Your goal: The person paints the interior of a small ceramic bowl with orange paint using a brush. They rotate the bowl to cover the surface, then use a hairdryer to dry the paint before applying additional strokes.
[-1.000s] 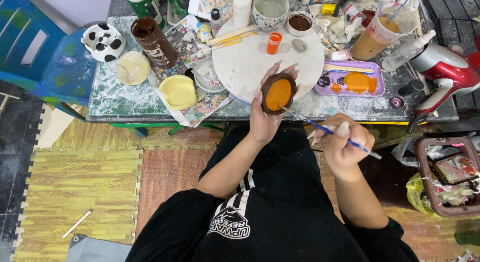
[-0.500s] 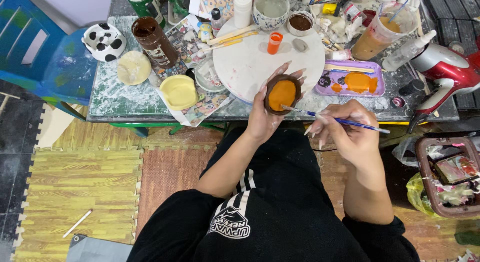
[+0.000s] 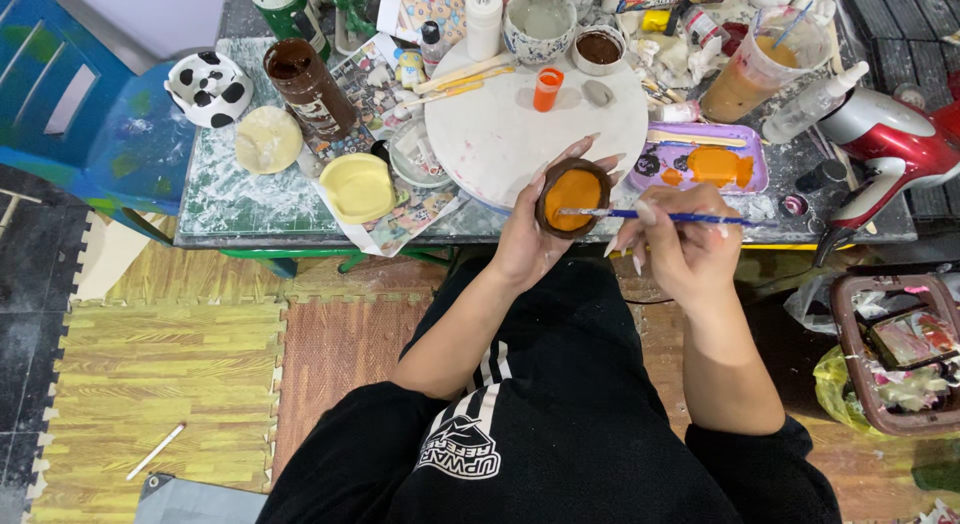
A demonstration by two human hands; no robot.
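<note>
Head view looks down on the left hand [image 3: 528, 246] cupping a small brown bowl [image 3: 573, 195] at the near edge of the desk [image 3: 250, 209], its inside coated orange. The right hand [image 3: 685, 252] pinches a blue-handled brush [image 3: 655, 216], bristles touching the orange surface. To paint well, I judge the bowl should stay tilted toward the brush and steady, strokes kept light and inside the rim. A purple palette [image 3: 745, 144] with orange paint lies just beside the right hand.
</note>
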